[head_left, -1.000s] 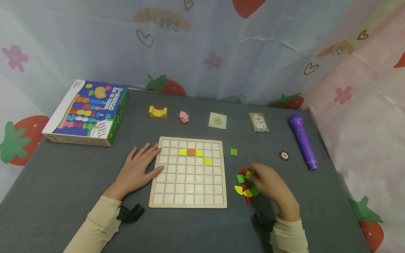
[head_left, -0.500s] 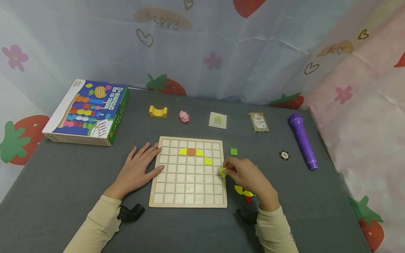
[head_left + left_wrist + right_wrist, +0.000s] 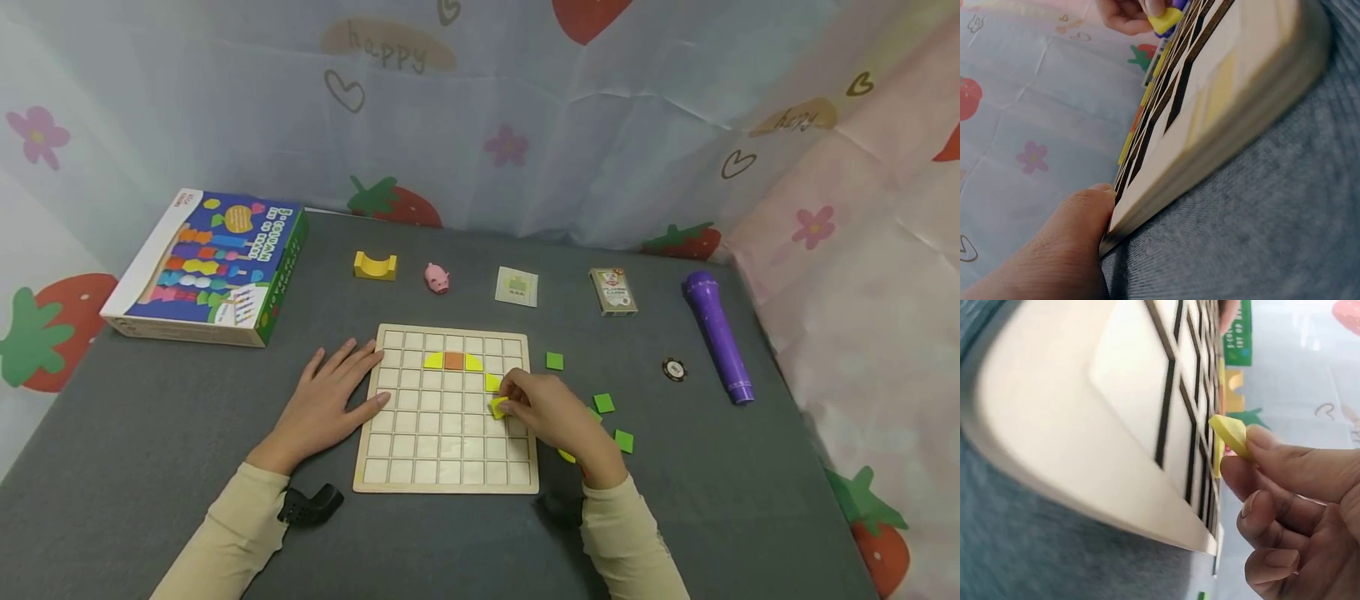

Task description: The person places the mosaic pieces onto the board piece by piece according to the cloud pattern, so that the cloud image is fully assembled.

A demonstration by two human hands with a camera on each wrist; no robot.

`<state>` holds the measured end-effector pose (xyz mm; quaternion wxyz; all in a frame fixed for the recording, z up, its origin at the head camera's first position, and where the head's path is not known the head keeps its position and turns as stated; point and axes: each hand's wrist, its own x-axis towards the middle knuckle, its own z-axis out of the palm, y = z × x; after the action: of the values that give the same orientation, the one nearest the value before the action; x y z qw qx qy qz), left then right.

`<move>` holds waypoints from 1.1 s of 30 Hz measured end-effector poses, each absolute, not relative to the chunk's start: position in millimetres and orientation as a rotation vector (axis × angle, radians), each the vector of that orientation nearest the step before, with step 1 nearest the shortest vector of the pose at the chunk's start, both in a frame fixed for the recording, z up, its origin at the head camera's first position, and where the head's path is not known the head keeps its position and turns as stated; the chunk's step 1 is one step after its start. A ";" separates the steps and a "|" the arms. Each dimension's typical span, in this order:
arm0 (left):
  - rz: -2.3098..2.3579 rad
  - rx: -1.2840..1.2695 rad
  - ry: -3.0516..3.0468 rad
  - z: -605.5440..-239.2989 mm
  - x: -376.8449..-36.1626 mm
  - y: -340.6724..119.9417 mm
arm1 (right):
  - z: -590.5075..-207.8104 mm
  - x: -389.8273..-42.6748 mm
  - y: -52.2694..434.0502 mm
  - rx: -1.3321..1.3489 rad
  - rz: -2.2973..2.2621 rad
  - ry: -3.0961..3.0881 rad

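Right hand [image 3: 551, 412] pinching yellow piece [image 3: 498, 407] by edges over board [image 3: 446, 483] near right edge; looking light, stiff. Left hand [image 3: 330, 404] lying flat, steadying left edge.

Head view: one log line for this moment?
right hand: pinches yellow piece over grid board | left hand: flat at board edge

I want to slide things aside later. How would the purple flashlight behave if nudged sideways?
The purple flashlight looks round-bodied and lies on its side, so it would probably roll rather than slide. The grey cloth-like table may slow it. It seems rigid plastic, likely light.
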<state>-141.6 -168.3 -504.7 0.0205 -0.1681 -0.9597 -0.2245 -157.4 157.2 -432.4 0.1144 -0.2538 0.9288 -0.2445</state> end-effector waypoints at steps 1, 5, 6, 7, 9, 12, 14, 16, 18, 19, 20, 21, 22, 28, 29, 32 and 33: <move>-0.694 -0.520 -2.976 -504.6 -141.6 -168.3 | -433.7 -158.1 156.8 -0.733 -0.728 2.720; -0.687 -0.516 -2.979 -504.1 -141.7 -168.3 | -437.8 -159.4 155.8 -0.719 -0.744 2.710; -0.686 -0.516 -2.979 -504.0 -141.7 -168.3 | -438.1 -159.4 155.7 -0.719 -0.740 2.705; -0.685 -0.516 -2.980 -503.9 -141.7 -168.3 | -437.9 -159.2 155.6 -0.717 -0.737 2.700; -0.686 -0.517 -2.981 -503.8 -141.6 -168.2 | -437.5 -158.7 155.5 -0.712 -0.728 2.693; -0.687 -0.518 -2.982 -503.4 -141.5 -168.2 | -436.6 -158.2 155.1 -0.718 -0.703 2.679; -0.688 -0.518 -2.983 -503.1 -141.4 -168.1 | -436.5 -158.0 154.8 -0.720 -0.690 2.676; -0.687 -0.516 -2.985 -502.4 -141.3 -168.1 | -436.7 -158.1 154.4 -0.734 -0.667 2.679; -0.685 -0.514 -2.986 -501.7 -141.2 -167.9 | -437.3 -158.3 154.0 -0.745 -0.645 2.687; -0.686 -0.514 -2.986 -501.3 -141.2 -167.8 | -437.7 -158.5 153.7 -0.754 -0.636 2.694; -0.687 -0.514 -2.985 -500.9 -141.1 -167.6 | -437.6 -158.4 153.4 -0.758 -0.627 2.701; -0.687 -0.514 -2.985 -500.5 -141.1 -167.5 | -437.8 -158.5 153.0 -0.758 -0.617 2.710; -0.688 -0.514 -2.984 -500.2 -141.0 -167.4 | -437.8 -158.6 152.5 -0.755 -0.607 2.717; -0.683 -0.511 -2.983 -501.5 -140.9 -167.3 | -436.5 -158.6 148.9 -0.723 -0.573 2.751; -0.682 -0.510 -2.983 -502.0 -141.0 -167.4 | -436.3 -158.8 148.4 -0.728 -0.566 2.755; -0.681 -0.508 -2.984 -503.0 -141.2 -167.5 | -435.6 -159.3 147.2 -0.746 -0.540 2.767; -0.681 -0.507 -2.984 -503.2 -141.2 -167.5 | -435.7 -159.4 147.0 -0.754 -0.531 2.771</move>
<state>-141.2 -167.5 -503.2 0.0195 -0.1634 -0.9617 -0.2193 -159.4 147.0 -435.7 0.1101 -0.2567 0.9430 -0.1808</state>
